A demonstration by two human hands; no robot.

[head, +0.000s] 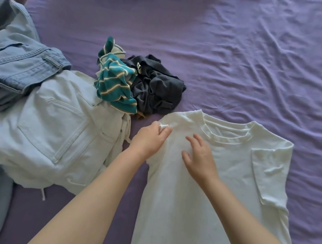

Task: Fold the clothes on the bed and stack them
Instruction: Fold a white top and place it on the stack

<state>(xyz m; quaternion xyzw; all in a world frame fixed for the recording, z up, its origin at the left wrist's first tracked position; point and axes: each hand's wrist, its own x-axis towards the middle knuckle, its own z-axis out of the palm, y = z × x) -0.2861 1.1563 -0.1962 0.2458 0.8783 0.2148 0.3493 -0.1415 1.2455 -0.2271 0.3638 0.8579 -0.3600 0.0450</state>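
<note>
The white T-shirt (199,184) lies flat on the purple bed (260,62), its right sleeve already folded in; the left hand (150,138) pinches its left shoulder to fold it, while the right hand (200,157), fingers spread, presses its chest steady.

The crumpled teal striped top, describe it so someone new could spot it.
On the purple bed sheet, find the unfolded heap of clothes left of the white T-shirt. The crumpled teal striped top lies beside a dark grey garment, the only striped piece.

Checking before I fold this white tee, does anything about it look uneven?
Yes. The white T-shirt has its right-side sleeve folded in already, while the left hand pinches the bunched left shoulder.
</note>
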